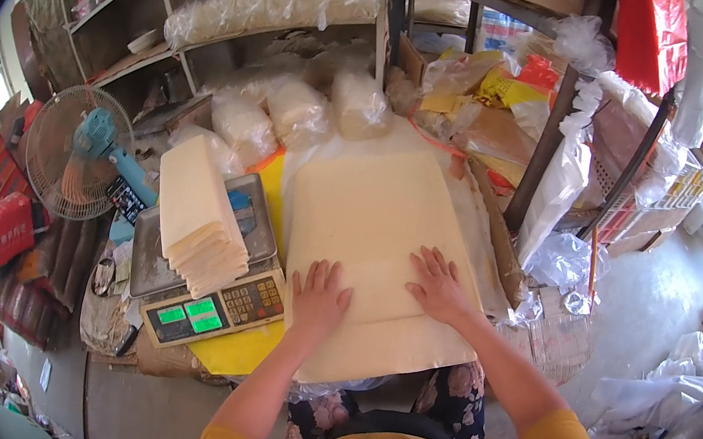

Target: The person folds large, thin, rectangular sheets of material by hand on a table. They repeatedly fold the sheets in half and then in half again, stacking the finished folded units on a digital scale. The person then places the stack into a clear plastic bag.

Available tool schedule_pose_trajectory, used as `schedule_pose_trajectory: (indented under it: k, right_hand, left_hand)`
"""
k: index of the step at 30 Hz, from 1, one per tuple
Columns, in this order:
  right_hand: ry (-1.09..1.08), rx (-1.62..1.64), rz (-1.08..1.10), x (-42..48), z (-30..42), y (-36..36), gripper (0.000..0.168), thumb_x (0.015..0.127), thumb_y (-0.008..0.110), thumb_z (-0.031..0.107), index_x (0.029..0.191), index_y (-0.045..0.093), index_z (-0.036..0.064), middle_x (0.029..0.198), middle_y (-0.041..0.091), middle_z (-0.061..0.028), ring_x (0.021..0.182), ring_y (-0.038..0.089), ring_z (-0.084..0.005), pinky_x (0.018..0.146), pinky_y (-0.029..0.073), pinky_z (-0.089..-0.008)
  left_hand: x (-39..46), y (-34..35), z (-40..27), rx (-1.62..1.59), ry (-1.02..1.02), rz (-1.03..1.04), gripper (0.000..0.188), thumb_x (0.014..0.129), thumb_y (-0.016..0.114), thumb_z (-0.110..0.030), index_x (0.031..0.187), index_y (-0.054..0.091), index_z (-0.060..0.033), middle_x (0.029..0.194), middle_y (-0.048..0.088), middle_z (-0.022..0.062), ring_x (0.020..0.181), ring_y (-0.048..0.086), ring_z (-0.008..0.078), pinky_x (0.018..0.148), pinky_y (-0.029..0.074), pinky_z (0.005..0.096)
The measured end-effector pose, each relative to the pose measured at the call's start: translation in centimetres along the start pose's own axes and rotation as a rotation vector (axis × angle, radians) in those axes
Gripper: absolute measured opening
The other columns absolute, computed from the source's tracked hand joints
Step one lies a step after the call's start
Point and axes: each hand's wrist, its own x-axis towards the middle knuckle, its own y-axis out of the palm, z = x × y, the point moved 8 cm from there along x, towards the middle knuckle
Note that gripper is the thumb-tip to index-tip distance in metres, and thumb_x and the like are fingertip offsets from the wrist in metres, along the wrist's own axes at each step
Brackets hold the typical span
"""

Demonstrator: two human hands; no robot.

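Observation:
A wide, pale cream sheet stack (379,217) lies before me, its near end hanging over the table's edge; whether it is dough or another sheet material I cannot tell. My left hand (320,297) rests palm down near its left edge, fingers apart. Farther right, my right hand (439,285) lies flat on the same sheets with spread fingers. Neither hand grips anything. To the left, a folded stack of similar cream sheets (197,216) sits on the metal pan of a digital scale (213,308), whose green displays are lit.
Plastic-wrapped cream bundles (299,111) stand behind the sheets, below a shelf (167,52) with more bundles. A blue fan (96,134) is beyond the scale. Yellow sheeting (240,354) lies under the scale. On the right are a dark post (550,141) and a cardboard box edge (494,232).

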Motion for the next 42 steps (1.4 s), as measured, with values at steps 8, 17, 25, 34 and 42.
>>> schedule_pose_trajectory:
  k: [8,17,25,34,42]
  right_hand:
    - [0.383,1.195,0.019,-5.2,-1.1,3.2,0.056,0.082,0.067,0.008,0.131,0.044,-0.004,0.11,0.064,-0.0095,0.101,0.061,-0.0195,0.089,0.047,-0.0311]
    - [0.072,1.38,0.399,-0.2,16.6,-7.3,0.06,0.094,0.054,0.005,0.146,0.025,0.002,0.117,0.061,-0.0139,0.094,0.065,-0.0161,0.078,0.052,-0.0279]
    - [-0.069,0.802,0.351,-3.5,13.3,-0.8,0.023,0.093,0.057,0.01,0.113,0.061,0.001,0.096,0.068,-0.0128,0.085,0.067,-0.0217,0.071,0.053,-0.0309]
    - [-0.698,0.014,0.082,-7.9,19.1,0.0,0.008,0.078,0.065,0.015,0.08,0.065,0.007,0.074,0.057,-0.0098,0.078,0.058,-0.0256,0.089,0.043,-0.0395]
    - [-0.166,0.63,-0.021,-3.2,13.5,-4.6,0.009,0.075,0.065,0.011,0.083,0.064,0.008,0.081,0.064,-0.0091,0.075,0.061,-0.0289,0.072,0.05,-0.0354]
  left_hand:
    - [-4.5,-2.2,-4.8,-0.518,-0.018,0.198,0.046,0.086,0.064,-0.037,0.121,0.058,-0.0088,0.082,0.062,0.0156,0.08,0.061,0.0326,0.07,0.05,0.0408]
    - [-0.4,-20.0,11.1,-1.316,-0.417,-0.498,0.082,0.078,0.057,0.008,0.15,0.019,-0.0056,0.139,0.045,0.0122,0.103,0.059,0.0174,0.081,0.052,0.027]
    - [1.9,-20.5,27.4,-0.818,-0.671,-0.277,0.064,0.072,0.069,-0.004,0.132,0.047,0.0015,0.114,0.06,0.012,0.097,0.06,0.0251,0.086,0.047,0.0347]
    - [-11.9,-12.7,9.8,-0.424,-0.389,-0.587,0.052,0.082,0.06,-0.002,0.132,0.048,-0.005,0.131,0.049,0.0134,0.123,0.043,0.0279,0.101,0.035,0.0364]
    - [-10.9,-8.0,2.9,-0.664,-0.082,-0.229,0.032,0.076,0.054,0.008,0.105,0.062,-0.0023,0.103,0.062,0.0157,0.099,0.058,0.0343,0.086,0.047,0.0379]
